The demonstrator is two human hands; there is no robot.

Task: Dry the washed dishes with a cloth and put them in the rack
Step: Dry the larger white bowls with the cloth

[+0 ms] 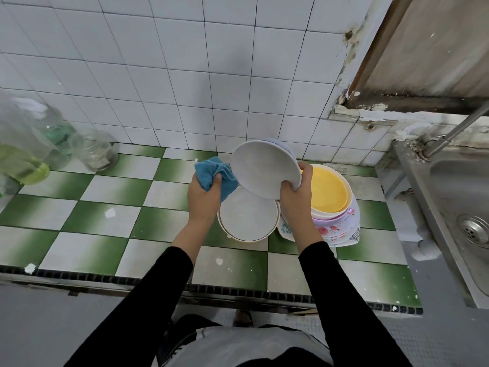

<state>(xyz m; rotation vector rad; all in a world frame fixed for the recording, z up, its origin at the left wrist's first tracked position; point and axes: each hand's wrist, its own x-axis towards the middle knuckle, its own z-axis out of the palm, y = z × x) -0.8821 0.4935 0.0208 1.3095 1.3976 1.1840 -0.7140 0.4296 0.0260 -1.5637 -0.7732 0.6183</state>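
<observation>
Green-checked counter [111, 223] bears bowl [248, 221], dish stack [337, 226], jars [98, 152].

jars [26, 144], left edge of frame: blurred, cut off | sink [455, 186], right edge: cut off | bowl stack [340, 226]: partly behind right hand [297, 193]

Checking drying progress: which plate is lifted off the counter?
The white plate held tilted in the right hand; the other white plate and the yellow plate lie flat, unheld.

White plate [264, 170] tilted above a white bowl [248, 221] — bunched blue cloth [209, 172] beside its left edge.
</observation>
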